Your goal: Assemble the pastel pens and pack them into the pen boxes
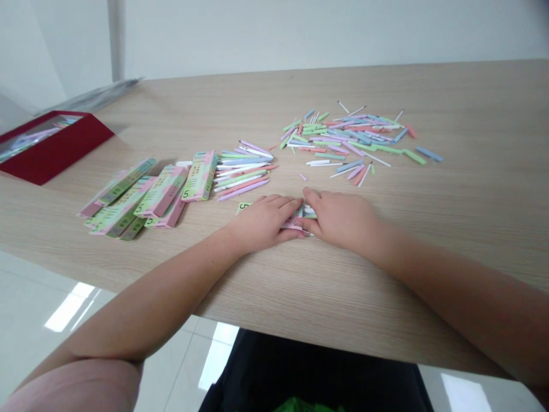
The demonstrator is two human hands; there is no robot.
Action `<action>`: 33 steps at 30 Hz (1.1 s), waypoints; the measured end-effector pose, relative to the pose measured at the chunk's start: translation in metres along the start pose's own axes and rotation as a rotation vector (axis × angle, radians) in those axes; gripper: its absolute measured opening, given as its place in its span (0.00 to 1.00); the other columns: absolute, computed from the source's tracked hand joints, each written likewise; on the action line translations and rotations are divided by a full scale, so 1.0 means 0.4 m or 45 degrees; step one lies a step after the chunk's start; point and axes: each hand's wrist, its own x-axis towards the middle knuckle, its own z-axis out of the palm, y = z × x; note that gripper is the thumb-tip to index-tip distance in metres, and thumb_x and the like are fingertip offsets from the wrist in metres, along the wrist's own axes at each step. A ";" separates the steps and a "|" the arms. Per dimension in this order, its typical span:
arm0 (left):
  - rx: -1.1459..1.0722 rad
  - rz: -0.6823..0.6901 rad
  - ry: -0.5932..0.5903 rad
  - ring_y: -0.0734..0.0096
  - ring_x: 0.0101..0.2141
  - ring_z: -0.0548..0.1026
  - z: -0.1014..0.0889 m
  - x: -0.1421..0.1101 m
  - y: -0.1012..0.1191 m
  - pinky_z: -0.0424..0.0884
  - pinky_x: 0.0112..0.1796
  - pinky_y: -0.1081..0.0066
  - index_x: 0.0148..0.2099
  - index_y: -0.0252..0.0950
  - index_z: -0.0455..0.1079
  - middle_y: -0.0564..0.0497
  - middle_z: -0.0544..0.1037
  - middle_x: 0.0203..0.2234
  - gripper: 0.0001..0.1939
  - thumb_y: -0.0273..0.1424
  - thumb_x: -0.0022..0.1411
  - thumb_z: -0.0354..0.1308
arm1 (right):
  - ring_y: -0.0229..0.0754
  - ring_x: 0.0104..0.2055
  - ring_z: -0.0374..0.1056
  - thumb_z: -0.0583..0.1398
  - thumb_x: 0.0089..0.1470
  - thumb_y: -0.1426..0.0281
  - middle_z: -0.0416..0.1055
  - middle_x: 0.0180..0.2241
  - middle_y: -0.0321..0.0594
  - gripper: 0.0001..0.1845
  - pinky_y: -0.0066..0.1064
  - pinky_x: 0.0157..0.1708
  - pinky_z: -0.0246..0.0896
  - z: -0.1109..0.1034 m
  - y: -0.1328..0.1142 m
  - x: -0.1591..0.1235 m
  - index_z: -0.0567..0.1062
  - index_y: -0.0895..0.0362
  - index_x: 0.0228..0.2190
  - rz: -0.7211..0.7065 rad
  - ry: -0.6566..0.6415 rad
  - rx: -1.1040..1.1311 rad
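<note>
A small green-and-pink pen box (300, 216) lies flat on the wooden table (472, 189), and both of my hands rest on it. My left hand (262, 220) covers its left part, fingers curled over it. My right hand (338, 216) presses on its right end with fingers closed around it. Only the box's corner with a "5" and a strip between the hands show. Just beyond the hands lies a row of assembled pastel pens (242, 169).
A pile of filled green-and-pink boxes (141, 197) lies at the left. A scatter of loose pastel pen caps and refills (351, 137) is spread at the back right. A red tray (47, 143) holding more pens sits at the far left edge.
</note>
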 end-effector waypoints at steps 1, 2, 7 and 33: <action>0.003 -0.011 0.006 0.50 0.57 0.73 0.000 0.000 -0.001 0.68 0.58 0.54 0.67 0.33 0.61 0.36 0.74 0.59 0.36 0.55 0.69 0.54 | 0.55 0.34 0.76 0.53 0.63 0.42 0.80 0.39 0.56 0.32 0.36 0.28 0.52 -0.001 -0.002 0.000 0.73 0.56 0.52 0.014 0.002 -0.006; 0.005 -0.020 0.011 0.50 0.57 0.74 0.001 0.001 -0.001 0.68 0.57 0.54 0.67 0.33 0.62 0.36 0.74 0.59 0.36 0.55 0.69 0.54 | 0.56 0.34 0.76 0.52 0.64 0.42 0.80 0.40 0.57 0.33 0.36 0.29 0.53 -0.004 -0.003 0.001 0.72 0.56 0.53 0.018 0.002 -0.018; 0.003 -0.027 0.021 0.50 0.57 0.74 0.001 0.002 -0.001 0.68 0.57 0.55 0.66 0.33 0.63 0.36 0.75 0.58 0.36 0.55 0.69 0.54 | 0.61 0.39 0.76 0.52 0.64 0.41 0.78 0.44 0.61 0.42 0.39 0.33 0.57 -0.015 0.012 0.001 0.63 0.57 0.66 -0.014 -0.011 -0.092; 0.021 -0.088 0.038 0.49 0.57 0.74 -0.005 -0.002 -0.006 0.70 0.58 0.54 0.66 0.32 0.63 0.36 0.74 0.59 0.37 0.55 0.68 0.56 | 0.57 0.64 0.67 0.47 0.70 0.48 0.71 0.62 0.52 0.33 0.52 0.63 0.60 0.042 0.104 0.032 0.68 0.55 0.63 -0.163 0.402 0.851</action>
